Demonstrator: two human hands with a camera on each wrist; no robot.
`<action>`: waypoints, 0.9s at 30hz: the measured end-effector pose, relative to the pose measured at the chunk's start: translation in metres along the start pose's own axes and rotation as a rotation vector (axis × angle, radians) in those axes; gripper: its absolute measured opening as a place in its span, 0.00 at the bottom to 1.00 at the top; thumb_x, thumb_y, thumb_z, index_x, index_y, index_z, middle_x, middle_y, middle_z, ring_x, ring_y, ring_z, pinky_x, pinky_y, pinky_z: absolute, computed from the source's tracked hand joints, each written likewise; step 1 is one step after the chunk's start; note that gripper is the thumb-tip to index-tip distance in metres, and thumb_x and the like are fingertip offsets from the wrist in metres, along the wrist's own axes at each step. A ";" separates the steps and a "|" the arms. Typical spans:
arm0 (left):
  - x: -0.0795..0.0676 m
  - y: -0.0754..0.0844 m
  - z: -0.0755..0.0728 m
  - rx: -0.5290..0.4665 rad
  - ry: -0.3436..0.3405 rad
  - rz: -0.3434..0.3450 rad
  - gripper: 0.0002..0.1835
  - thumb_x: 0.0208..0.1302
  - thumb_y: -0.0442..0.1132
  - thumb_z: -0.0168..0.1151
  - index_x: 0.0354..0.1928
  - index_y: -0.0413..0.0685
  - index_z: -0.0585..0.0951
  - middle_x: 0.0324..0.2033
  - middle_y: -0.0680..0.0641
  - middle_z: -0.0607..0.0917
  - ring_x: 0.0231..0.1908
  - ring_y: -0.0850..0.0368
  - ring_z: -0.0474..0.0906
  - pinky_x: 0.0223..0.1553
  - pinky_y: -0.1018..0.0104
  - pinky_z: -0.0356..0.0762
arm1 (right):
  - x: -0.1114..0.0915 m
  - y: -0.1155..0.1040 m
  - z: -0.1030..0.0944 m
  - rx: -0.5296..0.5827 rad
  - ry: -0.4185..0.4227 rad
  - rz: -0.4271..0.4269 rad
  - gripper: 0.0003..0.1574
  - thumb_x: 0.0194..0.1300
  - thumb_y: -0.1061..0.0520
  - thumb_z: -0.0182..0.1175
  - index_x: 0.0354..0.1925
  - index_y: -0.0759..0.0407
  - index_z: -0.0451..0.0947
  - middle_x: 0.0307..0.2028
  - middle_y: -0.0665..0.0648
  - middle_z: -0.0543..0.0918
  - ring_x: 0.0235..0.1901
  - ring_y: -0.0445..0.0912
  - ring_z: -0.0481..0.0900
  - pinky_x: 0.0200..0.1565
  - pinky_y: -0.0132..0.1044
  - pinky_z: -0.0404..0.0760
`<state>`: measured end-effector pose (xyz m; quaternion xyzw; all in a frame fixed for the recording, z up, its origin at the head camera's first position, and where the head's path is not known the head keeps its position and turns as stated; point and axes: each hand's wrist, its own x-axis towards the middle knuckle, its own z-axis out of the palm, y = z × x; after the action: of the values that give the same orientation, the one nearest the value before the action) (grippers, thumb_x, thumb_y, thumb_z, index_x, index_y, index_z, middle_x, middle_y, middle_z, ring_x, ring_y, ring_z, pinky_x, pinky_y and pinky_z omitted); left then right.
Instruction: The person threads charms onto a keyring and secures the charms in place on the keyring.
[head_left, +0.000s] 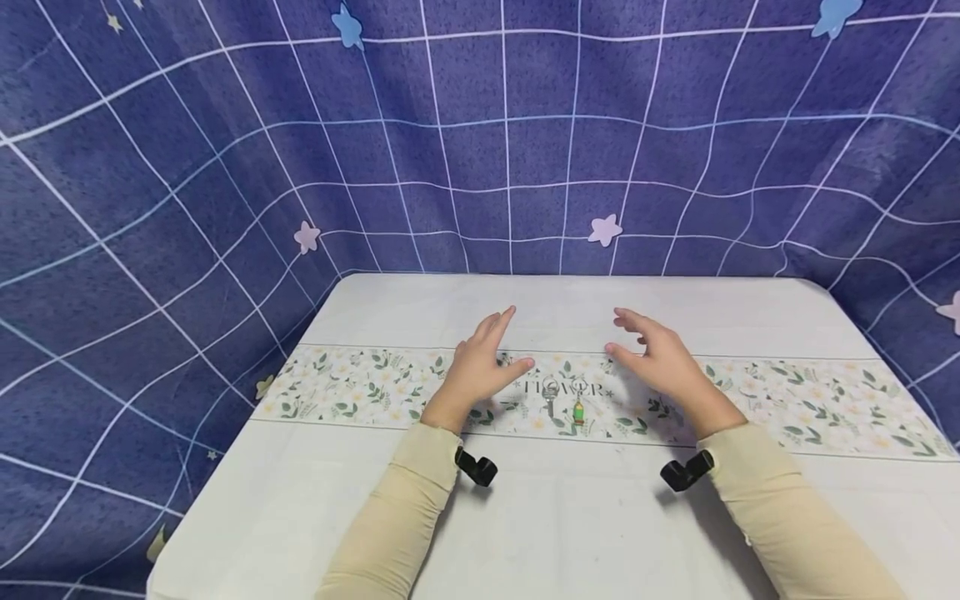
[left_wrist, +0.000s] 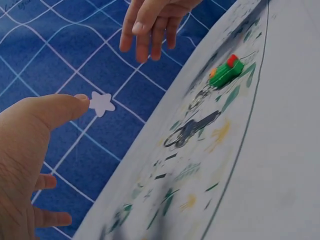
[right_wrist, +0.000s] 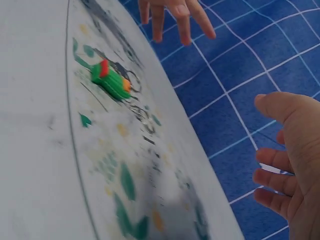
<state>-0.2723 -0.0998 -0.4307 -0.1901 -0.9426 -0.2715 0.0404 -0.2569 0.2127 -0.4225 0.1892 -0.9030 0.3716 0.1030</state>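
Observation:
Both hands hover over the table with nothing in them. My left hand has its thumb and fingers spread, to the left of a bunch of metal keys on a ring. Opposite it, my right hand is held with fingers loosely bent, to the right of a small green keychain charm. Red and orange ends show on the charm in the left wrist view, with a chain and ring attached. The keys lie flat beside it on the flowered band.
A white tablecloth with a printed floral strip covers the table. Behind and to the left hangs a blue curtain with a white grid and stars. Black wrist cameras sit at both cuffs.

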 end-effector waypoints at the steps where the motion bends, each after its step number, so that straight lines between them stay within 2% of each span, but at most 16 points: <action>1: 0.000 0.001 0.002 -0.013 -0.004 0.007 0.48 0.66 0.66 0.60 0.81 0.70 0.46 0.78 0.45 0.56 0.72 0.41 0.62 0.67 0.26 0.50 | 0.000 0.001 0.003 0.011 0.002 0.004 0.41 0.71 0.51 0.63 0.74 0.64 0.61 0.63 0.69 0.76 0.62 0.66 0.73 0.59 0.60 0.74; 11: 0.002 0.007 0.023 -0.083 -0.045 0.040 0.44 0.68 0.55 0.64 0.80 0.64 0.54 0.75 0.46 0.61 0.70 0.42 0.65 0.68 0.24 0.40 | -0.002 -0.001 0.033 0.077 -0.061 0.064 0.36 0.70 0.56 0.64 0.71 0.63 0.67 0.59 0.65 0.81 0.60 0.61 0.77 0.58 0.56 0.76; 16: 0.004 0.004 0.035 -0.110 -0.038 0.058 0.42 0.68 0.53 0.64 0.79 0.61 0.57 0.72 0.46 0.66 0.69 0.47 0.67 0.69 0.28 0.45 | -0.006 -0.003 0.045 0.073 -0.071 0.072 0.34 0.67 0.58 0.66 0.68 0.63 0.70 0.53 0.63 0.84 0.56 0.60 0.80 0.55 0.54 0.79; 21: 0.004 0.005 0.042 -0.128 -0.050 0.045 0.40 0.67 0.50 0.66 0.77 0.57 0.61 0.69 0.47 0.71 0.68 0.49 0.68 0.71 0.33 0.47 | -0.007 -0.004 0.055 0.056 -0.073 0.075 0.32 0.65 0.60 0.67 0.66 0.62 0.73 0.50 0.61 0.86 0.55 0.60 0.80 0.57 0.55 0.78; 27: 0.004 0.006 0.048 -0.067 -0.037 0.077 0.38 0.64 0.47 0.69 0.74 0.57 0.66 0.63 0.50 0.77 0.65 0.50 0.71 0.70 0.33 0.49 | -0.009 -0.003 0.061 0.004 -0.075 0.055 0.31 0.63 0.61 0.68 0.64 0.62 0.76 0.48 0.59 0.87 0.54 0.59 0.81 0.57 0.57 0.77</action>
<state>-0.2726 -0.0682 -0.4676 -0.2325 -0.9256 -0.2976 0.0271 -0.2502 0.1703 -0.4667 0.1783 -0.9104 0.3688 0.0582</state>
